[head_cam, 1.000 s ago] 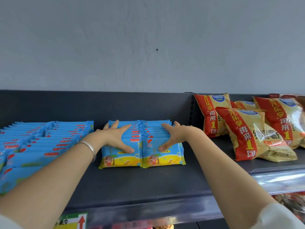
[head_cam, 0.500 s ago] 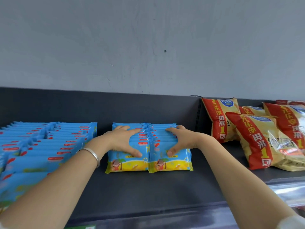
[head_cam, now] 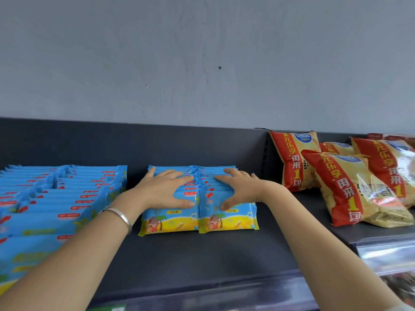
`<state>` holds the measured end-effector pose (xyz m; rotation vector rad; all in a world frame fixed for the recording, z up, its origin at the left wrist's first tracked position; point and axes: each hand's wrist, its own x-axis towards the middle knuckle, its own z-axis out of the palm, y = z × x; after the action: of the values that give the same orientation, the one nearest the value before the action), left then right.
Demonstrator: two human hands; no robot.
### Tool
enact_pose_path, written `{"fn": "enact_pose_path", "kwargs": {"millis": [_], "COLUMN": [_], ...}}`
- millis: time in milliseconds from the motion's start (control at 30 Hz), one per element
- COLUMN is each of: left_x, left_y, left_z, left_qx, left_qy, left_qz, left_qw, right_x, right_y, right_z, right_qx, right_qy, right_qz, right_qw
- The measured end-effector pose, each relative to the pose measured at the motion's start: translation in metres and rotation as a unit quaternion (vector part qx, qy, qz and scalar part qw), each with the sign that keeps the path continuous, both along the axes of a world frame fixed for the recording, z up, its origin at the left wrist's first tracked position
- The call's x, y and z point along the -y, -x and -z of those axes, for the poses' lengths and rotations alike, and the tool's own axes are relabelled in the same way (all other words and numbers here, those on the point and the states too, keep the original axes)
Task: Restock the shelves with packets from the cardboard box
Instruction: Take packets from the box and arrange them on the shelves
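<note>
Item: two adjoining rows of flat blue-and-yellow plastic packets [head_cam: 173,221], overlapped front to back, at mid-shelf. The left hand [head_cam: 164,191] lies flat on the left row and the right hand [head_cam: 238,190] on the right row. Both are spread wide with fingers straight and thumbs on the front packets, gripping nothing. Change over the last second: the fingers have drawn in towards the seam between the rows and settled flatter, while the rows have barely shifted. Judgement: this batch is placed and being squared, so another load is due. Cardboard box: not in view. Thin silver bangle [head_cam: 121,215] on the left wrist. Surface: dark grey metal shelf [head_cam: 202,254], with a larger block of like blue packets [head_cam: 56,198] apart at left and red-and-yellow snack bags [head_cam: 341,187] at right. Room: plain grey wall [head_cam: 202,63] above.
</note>
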<state>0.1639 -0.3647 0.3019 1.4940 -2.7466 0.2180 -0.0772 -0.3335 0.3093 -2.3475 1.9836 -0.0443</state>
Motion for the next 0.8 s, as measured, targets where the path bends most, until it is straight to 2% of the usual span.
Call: {"fn": "enact_pose_path", "kwargs": {"millis": [100,233,367,433,533,633,700,800], "left_x": [-0.002,0.005,0.019,0.03,0.049,0.055,0.057,0.059], "left_y": [0.001,0.001,0.005,0.003,-0.005,-0.006,-0.006,-0.007], "left_z": [-0.001,-0.005,-0.007,-0.007,-0.006,-0.001,0.002,0.003], "left_qx": [-0.018,-0.108,-0.182,-0.224,-0.307,-0.4,-0.422,-0.421], "left_qy": [0.002,0.034,0.06,0.036,-0.061,-0.134,-0.146,-0.141], "left_qz": [0.004,-0.023,-0.078,-0.128,-0.19,-0.191,-0.187,-0.182], "left_qw": [1.0,0.993,0.978,0.965,0.931,0.886,0.875,0.877], "right_x": [-0.002,0.001,0.023,0.032,0.042,0.052,0.054,0.055], "right_y": [0.003,0.007,0.008,0.006,0.004,0.007,0.008,0.009], "right_z": [0.002,-0.003,-0.002,0.001,0.004,0.011,0.014,0.016], "right_qx": [0.035,0.218,0.242,0.272,0.337,0.4,0.412,0.413], "right_qy": [0.013,0.074,0.15,0.139,0.077,0.052,0.052,0.062], "right_qz": [-0.003,0.015,0.109,0.143,0.176,0.18,0.169,0.157], "right_qw": [0.999,0.973,0.952,0.941,0.922,0.897,0.894,0.895]}}
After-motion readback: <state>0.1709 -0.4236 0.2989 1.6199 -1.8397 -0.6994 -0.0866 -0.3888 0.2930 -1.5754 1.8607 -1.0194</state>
